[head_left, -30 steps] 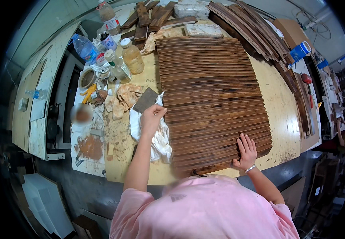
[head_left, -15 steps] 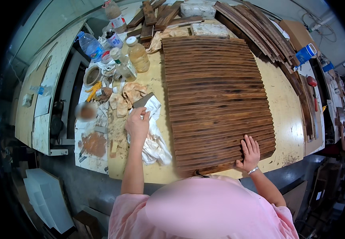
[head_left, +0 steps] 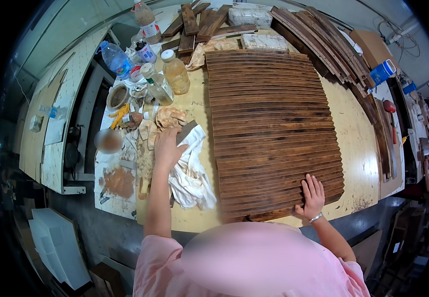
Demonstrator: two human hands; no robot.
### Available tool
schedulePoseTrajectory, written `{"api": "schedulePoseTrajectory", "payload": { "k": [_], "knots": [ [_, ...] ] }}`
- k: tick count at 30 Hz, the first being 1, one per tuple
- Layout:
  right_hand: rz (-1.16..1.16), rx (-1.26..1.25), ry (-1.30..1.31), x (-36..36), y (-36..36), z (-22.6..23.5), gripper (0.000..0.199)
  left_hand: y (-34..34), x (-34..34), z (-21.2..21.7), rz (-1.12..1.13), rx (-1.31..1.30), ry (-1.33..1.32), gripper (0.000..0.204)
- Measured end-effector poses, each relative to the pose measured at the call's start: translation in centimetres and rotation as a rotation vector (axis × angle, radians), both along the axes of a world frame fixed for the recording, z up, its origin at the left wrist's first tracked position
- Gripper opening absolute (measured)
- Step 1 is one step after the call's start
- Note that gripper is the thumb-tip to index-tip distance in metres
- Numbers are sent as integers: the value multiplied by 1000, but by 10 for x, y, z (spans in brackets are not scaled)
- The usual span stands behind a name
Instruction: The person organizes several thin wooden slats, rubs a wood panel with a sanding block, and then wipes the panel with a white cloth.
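Observation:
A dark brown ribbed wooden panel (head_left: pixel 269 119) lies flat across the middle of the table. My right hand (head_left: pixel 311 195) rests on its lower right part, fingers stretched out, a bracelet at the wrist. Left of the panel is a crumpled white cloth (head_left: pixel 192 183), with a flat grey piece (head_left: pixel 187 129), perhaps sandpaper, at its upper end. My left hand (head_left: pixel 167 151) is beside that grey piece and over the cloth's left edge, thumb and fingers apart. Whether its fingertips touch the grey piece or the stained rag (head_left: pixel 169 119) behind it I cannot tell.
A jar of yellowish liquid (head_left: pixel 175 73), a clear bottle (head_left: pixel 157 85) and other bottles stand at the back left. Near them are a bowl (head_left: pixel 118 96) and yellow-handled tool (head_left: pixel 119 116). Dark wood strips (head_left: pixel 318 44) are stacked at the back right, beside a blue container (head_left: pixel 382 72).
My left hand has shifted slightly left and up, and its fingers have spread from a more closed shape. The right hand stays on the panel. The whole view has tilted slightly.

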State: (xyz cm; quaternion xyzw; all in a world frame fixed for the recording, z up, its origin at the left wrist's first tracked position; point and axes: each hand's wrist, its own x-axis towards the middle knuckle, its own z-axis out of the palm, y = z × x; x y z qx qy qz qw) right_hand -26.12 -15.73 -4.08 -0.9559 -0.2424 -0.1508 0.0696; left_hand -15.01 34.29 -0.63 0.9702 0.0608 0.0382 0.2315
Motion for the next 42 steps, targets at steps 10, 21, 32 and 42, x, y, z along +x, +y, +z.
{"api": "schedulePoseTrajectory", "payload": {
  "k": [10, 21, 32, 42],
  "knots": [
    [-4, 4, 17, -1, -1, -1, 78, -5, -11, 3, 242, 89, -190, 65],
    [-5, 8, 20, -1, -2, -2, 79, 13, -18, -25, 244, -203, -445, 27],
    [-5, 10, 29, -2, -1, -1, 79, 9, -31, -15, 306, 207, -313, 57],
    [3, 5, 52, -2, -5, -3, 78, -28, 89, 16, -62, -663, -314, 48]
  ]
}}
